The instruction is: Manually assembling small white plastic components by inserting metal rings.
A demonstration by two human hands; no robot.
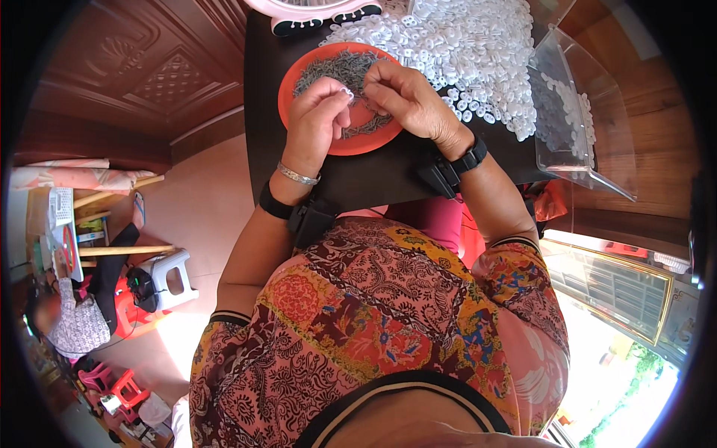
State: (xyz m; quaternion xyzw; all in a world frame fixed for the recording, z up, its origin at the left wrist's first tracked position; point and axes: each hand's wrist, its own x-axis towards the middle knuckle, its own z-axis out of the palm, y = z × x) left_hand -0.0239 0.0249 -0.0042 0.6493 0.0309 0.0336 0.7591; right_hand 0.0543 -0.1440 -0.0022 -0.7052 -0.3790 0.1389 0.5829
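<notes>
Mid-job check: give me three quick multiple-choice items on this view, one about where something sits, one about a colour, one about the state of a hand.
1. Where does the heap of small white rings lie?
A. on the dark table, beside the plate on the person's right
B. on the floor
C. inside the plate

2. What colour is the round plate that holds the small grey metal pieces?
A. blue
B. orange-red
C. white

3. What is the left hand doing?
A. lying flat on the table
B. hanging off the edge
C. pinching a small white ring at its fingertips

Answers: 1 A, the heap spreads over the tabletop to the plate's right. 2 B, its rim shows orange-red. 3 C, the fingertips close on the ring over the plate.
</notes>
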